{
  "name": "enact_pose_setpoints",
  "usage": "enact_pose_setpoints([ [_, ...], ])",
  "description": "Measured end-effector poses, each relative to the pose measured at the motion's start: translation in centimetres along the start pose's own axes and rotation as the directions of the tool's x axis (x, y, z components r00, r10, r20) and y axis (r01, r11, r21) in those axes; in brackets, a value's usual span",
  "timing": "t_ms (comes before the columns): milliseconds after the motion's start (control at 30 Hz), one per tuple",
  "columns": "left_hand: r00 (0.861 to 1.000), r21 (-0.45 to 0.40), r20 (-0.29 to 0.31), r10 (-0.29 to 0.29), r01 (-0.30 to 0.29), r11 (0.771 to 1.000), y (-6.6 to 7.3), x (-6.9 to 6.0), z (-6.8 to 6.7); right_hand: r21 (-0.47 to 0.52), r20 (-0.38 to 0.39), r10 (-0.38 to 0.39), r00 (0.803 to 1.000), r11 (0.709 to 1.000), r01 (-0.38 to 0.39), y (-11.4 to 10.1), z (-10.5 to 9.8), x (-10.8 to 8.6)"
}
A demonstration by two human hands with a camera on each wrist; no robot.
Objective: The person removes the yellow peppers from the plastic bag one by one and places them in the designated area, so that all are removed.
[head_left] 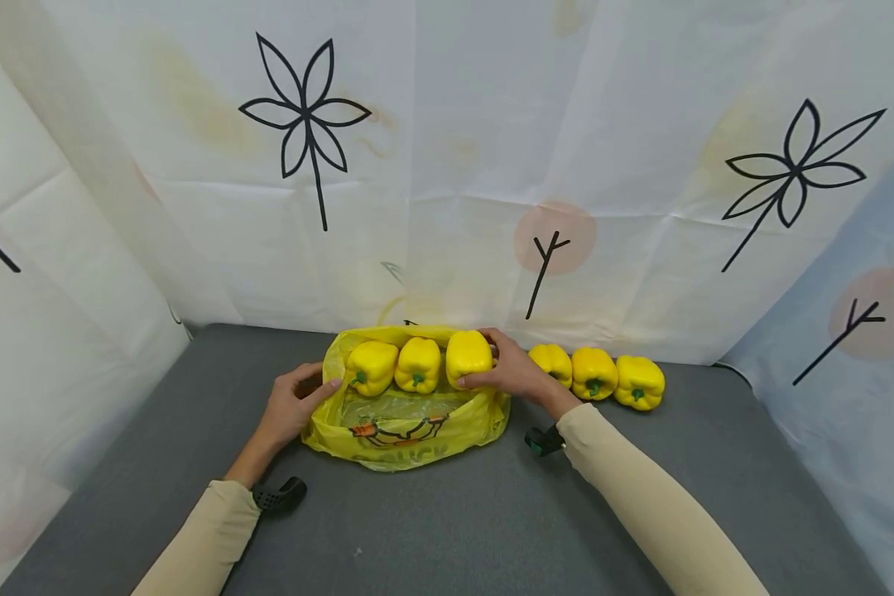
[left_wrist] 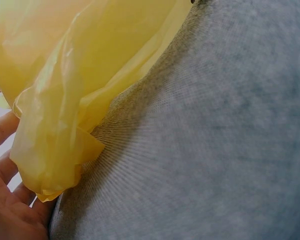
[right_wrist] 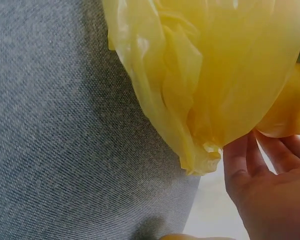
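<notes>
A yellow plastic bag lies with its mouth spread wide on the grey table. Two yellow peppers sit side by side in it, toward the back. The right hand grips a third yellow pepper at the bag's right side, thumb in front and fingers behind. At the left side, the left hand holds the bag's rim, its thumb over the edge; the fingertips are partly hidden.
Right of the bag, three more yellow peppers stand in a row near the back edge of the table. A white cloth with plant drawings hangs behind and at both sides.
</notes>
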State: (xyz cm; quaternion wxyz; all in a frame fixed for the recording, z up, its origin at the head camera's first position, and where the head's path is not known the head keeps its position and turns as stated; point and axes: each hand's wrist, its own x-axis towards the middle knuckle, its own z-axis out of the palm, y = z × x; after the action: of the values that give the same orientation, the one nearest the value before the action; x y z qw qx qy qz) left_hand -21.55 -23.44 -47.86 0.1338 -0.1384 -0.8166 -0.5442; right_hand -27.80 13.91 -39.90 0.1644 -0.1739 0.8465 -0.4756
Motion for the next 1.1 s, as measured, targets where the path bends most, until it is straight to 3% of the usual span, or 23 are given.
enact_pose_setpoints([
  [1100, 1.0, 0.008, -0.009, 0.005, -0.005, 1.0, 0.0, 0.0, 0.1, 0.09, -0.062, -0.125, 0.99, 0.987, 0.13, -1.2, -1.4, -2.9],
])
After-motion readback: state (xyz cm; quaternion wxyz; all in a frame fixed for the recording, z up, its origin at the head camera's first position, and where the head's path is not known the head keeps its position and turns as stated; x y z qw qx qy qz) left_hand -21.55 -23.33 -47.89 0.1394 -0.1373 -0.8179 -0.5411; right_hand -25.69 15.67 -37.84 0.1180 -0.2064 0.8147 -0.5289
